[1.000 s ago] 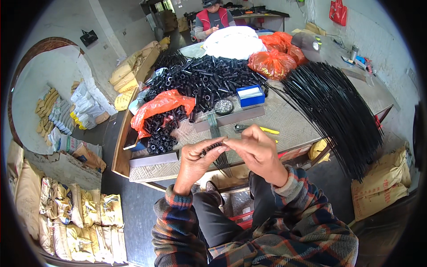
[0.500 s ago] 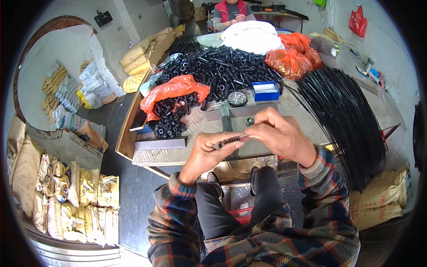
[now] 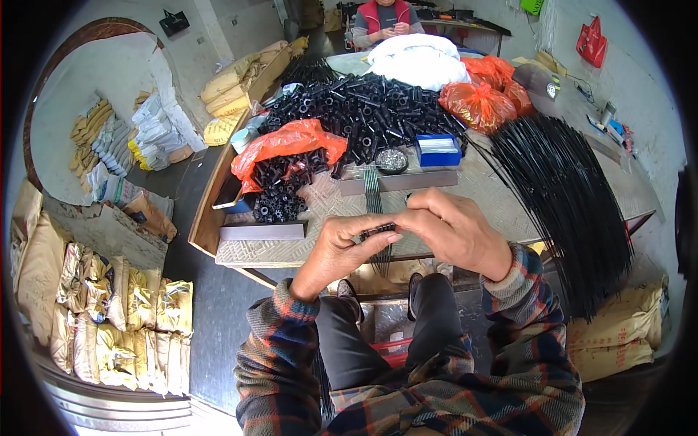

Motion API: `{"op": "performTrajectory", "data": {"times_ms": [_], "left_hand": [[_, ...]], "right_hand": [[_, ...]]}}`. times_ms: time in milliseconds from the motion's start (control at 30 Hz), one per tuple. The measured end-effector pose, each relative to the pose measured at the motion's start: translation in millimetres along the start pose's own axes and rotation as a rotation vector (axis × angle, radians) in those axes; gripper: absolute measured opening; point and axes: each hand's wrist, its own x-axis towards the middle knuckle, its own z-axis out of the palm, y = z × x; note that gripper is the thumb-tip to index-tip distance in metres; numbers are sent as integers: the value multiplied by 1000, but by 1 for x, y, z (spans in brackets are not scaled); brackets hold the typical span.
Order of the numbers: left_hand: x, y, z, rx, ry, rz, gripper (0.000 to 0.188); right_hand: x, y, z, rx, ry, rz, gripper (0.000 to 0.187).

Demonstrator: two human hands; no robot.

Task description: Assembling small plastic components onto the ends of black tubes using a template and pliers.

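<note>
My left hand (image 3: 338,249) is closed over the table's front edge, thumb and fingers pinching a small dark ridged piece (image 3: 379,230). My right hand (image 3: 454,231) meets it from the right, its thumb and forefinger pressed together at the end of that piece. Whatever the right fingertips hold is hidden behind the fingers. Just beyond both hands, a row of thin dark rods (image 3: 373,192) lies across a grey metal bar (image 3: 429,179) and sticks out past the table edge. A round dish of tiny shiny parts (image 3: 392,161) and a blue box of thin pale pieces (image 3: 438,150) stand behind the bar.
A large heap of black tubular parts (image 3: 371,109) covers the table's middle, with an orange bag (image 3: 291,145) at its left. Long black rods (image 3: 563,196) hang over the right edge. A flat grey bar (image 3: 263,231) lies front left. Another person (image 3: 385,25) sits across the table.
My right hand has moved in against the left fingers and lowered slightly. A thin shiny pin that showed between the fingertips is now hidden. My left hand stays almost in place.
</note>
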Motion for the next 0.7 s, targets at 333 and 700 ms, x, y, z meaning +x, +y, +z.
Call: {"op": "performTrajectory", "data": {"times_ms": [333, 700], "left_hand": [[-1, -17, -23, 36, -139, -22, 48], [11, -15, -23, 188, -164, 221, 24]], "right_hand": [[-2, -1, -1, 88, 23, 71, 29], [0, -5, -11, 18, -44, 76, 43]]}}
